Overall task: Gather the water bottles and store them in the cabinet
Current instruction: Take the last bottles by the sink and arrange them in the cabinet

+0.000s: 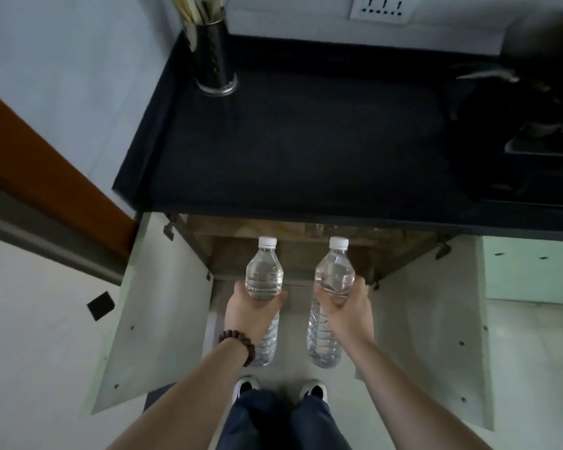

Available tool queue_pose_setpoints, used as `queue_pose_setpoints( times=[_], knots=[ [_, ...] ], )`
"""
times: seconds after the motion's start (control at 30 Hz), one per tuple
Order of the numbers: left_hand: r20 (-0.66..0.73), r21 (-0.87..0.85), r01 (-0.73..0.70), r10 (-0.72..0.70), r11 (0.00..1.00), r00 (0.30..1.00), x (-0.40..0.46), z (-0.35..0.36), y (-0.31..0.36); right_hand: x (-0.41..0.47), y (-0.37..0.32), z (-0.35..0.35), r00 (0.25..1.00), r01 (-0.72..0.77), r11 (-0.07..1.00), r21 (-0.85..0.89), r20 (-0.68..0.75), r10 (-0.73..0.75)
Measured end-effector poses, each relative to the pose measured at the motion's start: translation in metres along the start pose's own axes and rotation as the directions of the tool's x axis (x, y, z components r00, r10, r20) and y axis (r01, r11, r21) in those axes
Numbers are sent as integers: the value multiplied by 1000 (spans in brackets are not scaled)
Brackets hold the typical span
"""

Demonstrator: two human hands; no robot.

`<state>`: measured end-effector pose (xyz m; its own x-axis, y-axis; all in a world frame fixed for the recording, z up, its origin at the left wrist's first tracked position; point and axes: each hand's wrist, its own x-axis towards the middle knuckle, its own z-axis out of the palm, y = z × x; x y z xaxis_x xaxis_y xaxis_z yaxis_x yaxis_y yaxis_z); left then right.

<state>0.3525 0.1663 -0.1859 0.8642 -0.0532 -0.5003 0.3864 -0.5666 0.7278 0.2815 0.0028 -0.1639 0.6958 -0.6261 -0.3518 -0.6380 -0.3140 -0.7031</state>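
I hold two clear water bottles with white caps, one in each hand, in front of the open cabinet (293, 251) under the dark counter. My left hand (252, 311) grips the left bottle (264, 271) around its middle. My right hand (346, 305) grips the right bottle (334, 274) the same way. Both bottles point cap-first toward the cabinet opening, with their caps at its front edge. Both cabinet doors, the left one (158, 306) and the right one (436, 319), are swung wide open on either side of my arms.
The dark countertop (299, 141) overhangs the cabinet. A metal holder with chopsticks (213, 56) stands at its back left. A black wok and stove (533, 102) fill the right. A wall socket (382, 6) sits above. My feet (280, 389) stand on the pale floor below.
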Motion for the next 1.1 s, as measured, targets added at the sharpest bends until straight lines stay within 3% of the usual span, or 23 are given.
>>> queue_pose_setpoints(
  times=[0.17,0.33,0.57,0.77,0.97,1.1],
  knots=[
    [47,40,20,-22,999,999,31,24,-12,26,18,28,999,-31,1000,5,-13,31],
    [38,-60,20,-18,998,999,89,70,-40,79,58,69,998,-11,998,58,-58,14],
    [14,-182,-92,96,979,995,193,140,-64,178,122,128,972,127,973,194,-221,-82],
    [38,-277,-201,220,939,975,267,175,-44,239,145,147,926,307,901,308,-315,-208],
    [203,-398,-96,190,912,961,319,175,-3,264,169,144,917,334,849,409,-349,-192],
    [99,-266,-172,205,949,974,332,188,7,267,174,139,918,336,831,443,-350,-184]
  ],
)
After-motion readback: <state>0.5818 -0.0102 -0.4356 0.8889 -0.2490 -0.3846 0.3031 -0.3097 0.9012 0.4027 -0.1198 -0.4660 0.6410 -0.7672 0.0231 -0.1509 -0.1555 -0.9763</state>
